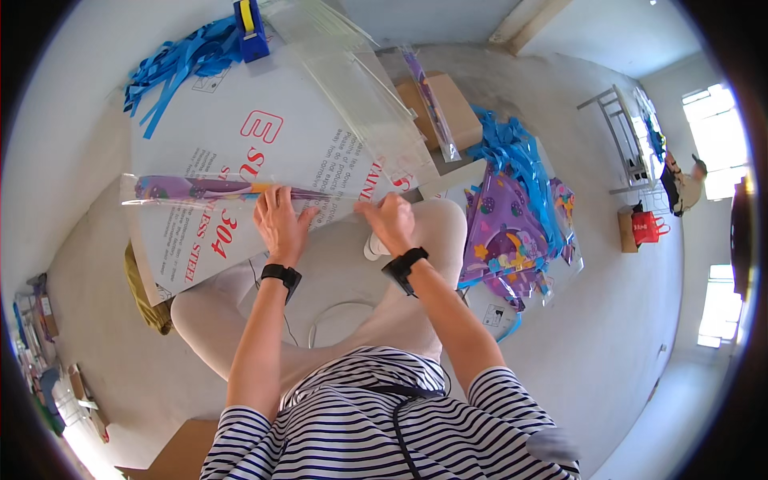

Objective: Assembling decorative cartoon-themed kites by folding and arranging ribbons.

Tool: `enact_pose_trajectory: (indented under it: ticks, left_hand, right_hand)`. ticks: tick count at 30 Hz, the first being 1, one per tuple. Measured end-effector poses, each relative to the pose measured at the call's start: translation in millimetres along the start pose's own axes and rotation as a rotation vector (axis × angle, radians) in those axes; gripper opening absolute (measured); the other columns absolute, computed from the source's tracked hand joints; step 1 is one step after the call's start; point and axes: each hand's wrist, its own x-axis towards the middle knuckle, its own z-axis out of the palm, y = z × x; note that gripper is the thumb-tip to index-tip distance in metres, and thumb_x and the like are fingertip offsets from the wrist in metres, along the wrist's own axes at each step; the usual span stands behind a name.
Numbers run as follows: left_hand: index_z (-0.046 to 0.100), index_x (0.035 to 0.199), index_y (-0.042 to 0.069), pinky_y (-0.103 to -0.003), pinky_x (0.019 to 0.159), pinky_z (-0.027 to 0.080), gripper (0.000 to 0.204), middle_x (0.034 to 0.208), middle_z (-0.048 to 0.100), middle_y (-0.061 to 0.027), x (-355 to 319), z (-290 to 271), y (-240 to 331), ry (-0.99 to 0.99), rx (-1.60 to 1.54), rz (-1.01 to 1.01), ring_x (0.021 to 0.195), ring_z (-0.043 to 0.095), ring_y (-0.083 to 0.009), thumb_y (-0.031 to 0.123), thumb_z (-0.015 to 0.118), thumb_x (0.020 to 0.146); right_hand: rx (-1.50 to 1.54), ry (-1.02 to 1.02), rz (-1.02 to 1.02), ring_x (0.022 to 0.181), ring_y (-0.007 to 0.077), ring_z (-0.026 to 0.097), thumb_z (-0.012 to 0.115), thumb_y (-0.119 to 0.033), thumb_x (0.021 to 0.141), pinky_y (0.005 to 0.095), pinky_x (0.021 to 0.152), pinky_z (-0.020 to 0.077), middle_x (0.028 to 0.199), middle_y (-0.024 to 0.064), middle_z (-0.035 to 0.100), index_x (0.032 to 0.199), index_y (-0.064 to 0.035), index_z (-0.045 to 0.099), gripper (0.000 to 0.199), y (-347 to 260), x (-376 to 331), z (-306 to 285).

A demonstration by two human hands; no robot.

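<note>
A long clear plastic sleeve [128, 189] lies across the printed white board in front of me. Inside it is a narrow folded purple printed piece [192, 188], perhaps a pennant like those on my right. My left hand [280, 224] rests over the sleeve's middle, fingers extended on it and thumb apart. At the sleeve's right end, my right hand [390, 222] is closed, with thumb and fingers pinching the plastic; the pinched edge is partly hidden. Both wrists wear black bands.
The board [200, 120] carries blue ribbons [188, 60], a blue tape dispenser [251, 32] and stacked clear sleeves [336, 64]. A filled sleeve [430, 104] leans on a cardboard box [460, 112]. Purple pennants [512, 216] with blue ribbons lie right. A person [684, 184] is far right.
</note>
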Motion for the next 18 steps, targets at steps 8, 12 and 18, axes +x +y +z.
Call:
enact_pose_trajectory:
  ticks: [8, 12, 18]
  left_hand:
    - [0.057, 0.121, 0.008, -0.046, 0.103, 0.036, 0.062, 0.125, 0.052, -0.0063, -2.3, 1.2, 4.1, 0.005, -0.018, -0.001, 0.123, 0.046, -0.0295, 0.034, 0.084, 0.072]
    - [0.058, 0.121, 0.008, -0.046, 0.103, 0.036, 0.061, 0.125, 0.052, -0.0064, -0.9, 2.2, 1.7, 0.017, -0.002, 0.015, 0.123, 0.046, -0.0296, 0.035, 0.083, 0.073]
    - [0.057, 0.122, 0.009, -0.046, 0.099, 0.039, 0.061, 0.125, 0.053, -0.0073, -0.2, 1.0, -0.1, 0.016, 0.045, 0.034, 0.120, 0.048, -0.0315, 0.042, 0.080, 0.076]
  right_hand:
    - [0.131, 0.029, -0.001, 0.085, 0.0389, 0.069, 0.079, -0.032, 0.072, 0.0459, 0.076, 0.0540, 0.088, 0.0232, 0.071, 0.080, 0.0006, 0.071, 0.034, 19.5, 10.6, 22.2]
    - [-0.080, 0.191, -0.242, 0.083, 0.0423, 0.069, 0.070, -0.022, 0.077, 0.0491, 0.072, 0.0540, 0.089, 0.0236, 0.071, 0.075, -0.0004, 0.069, 0.022, 23.2, 7.5, 27.5]
    - [-0.244, 0.282, -0.460, 0.075, 0.0439, 0.065, 0.059, -0.012, 0.081, 0.0510, 0.065, 0.0503, 0.080, 0.0235, 0.068, 0.072, -0.0008, 0.062, 0.015, 25.6, 2.0, 30.8]
